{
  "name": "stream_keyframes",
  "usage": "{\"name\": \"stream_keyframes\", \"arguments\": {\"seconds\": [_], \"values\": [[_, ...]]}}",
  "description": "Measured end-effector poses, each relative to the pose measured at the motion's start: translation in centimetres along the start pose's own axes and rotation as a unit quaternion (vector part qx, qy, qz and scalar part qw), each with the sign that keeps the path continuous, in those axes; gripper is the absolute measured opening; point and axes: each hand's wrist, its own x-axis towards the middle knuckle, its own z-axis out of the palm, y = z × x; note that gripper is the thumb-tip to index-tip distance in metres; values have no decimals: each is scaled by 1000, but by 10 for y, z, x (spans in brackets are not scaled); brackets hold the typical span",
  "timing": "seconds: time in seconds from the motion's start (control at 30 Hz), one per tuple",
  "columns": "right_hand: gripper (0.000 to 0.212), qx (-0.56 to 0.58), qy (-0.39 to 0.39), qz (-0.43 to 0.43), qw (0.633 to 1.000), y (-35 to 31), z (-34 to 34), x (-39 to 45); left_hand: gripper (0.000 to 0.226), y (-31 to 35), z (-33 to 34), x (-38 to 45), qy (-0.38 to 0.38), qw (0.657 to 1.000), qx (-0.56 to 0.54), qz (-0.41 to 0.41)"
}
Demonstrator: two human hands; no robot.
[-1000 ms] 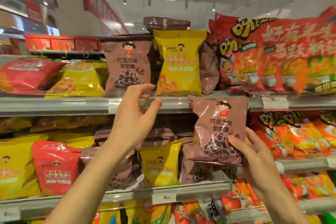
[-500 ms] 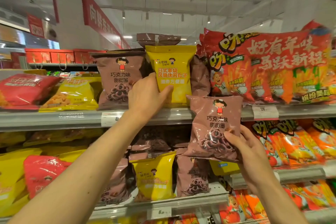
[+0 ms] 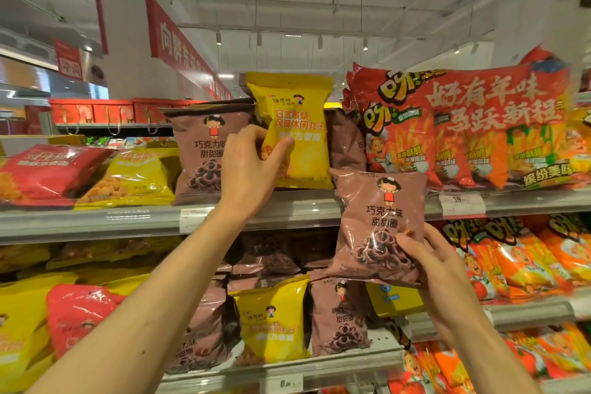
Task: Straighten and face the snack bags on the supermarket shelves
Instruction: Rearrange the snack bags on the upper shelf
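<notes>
Since the earlier frame your left hand has closed on the upright yellow bag at the top shelf's front edge, while your right hand grips the brown bag just below-right.

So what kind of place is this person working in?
Very likely a supermarket snack aisle: tiered metal shelves packed with snack bags, a price tag on the shelf edge, and red banners hanging overhead.
</notes>
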Motion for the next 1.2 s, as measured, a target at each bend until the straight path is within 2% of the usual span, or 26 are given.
{"name": "stream_keyframes", "arguments": {"seconds": [0.23,0.4,0.47,0.53,0.77,1.0,1.2], "values": [[59,1,-7,-10,1000,-5,10,3,30,-1,-31,-17,53,998,23,15],[53,-2,-26,-35,999,-16,30,16,31,-16,-55,-37,36,999,38,-5],[43,-17,-28,-53,998,-24,40,28,30,-19,-62,-40,40,998,44,2],[37,-38,-20,-78,996,-34,52,44,29,-22,-69,-41,45,998,50,5],[54,-147,-4,-147,978,-61,97,102,30,-27,-86,-44,36,998,55,-11],[62,-320,-83,-119,936,-41,119,116,28,-24,-86,-44,26,999,47,-8],[59,-346,-83,-96,930,-46,119,119,28,-27,-83,-44,19,999,27,-9]]}}
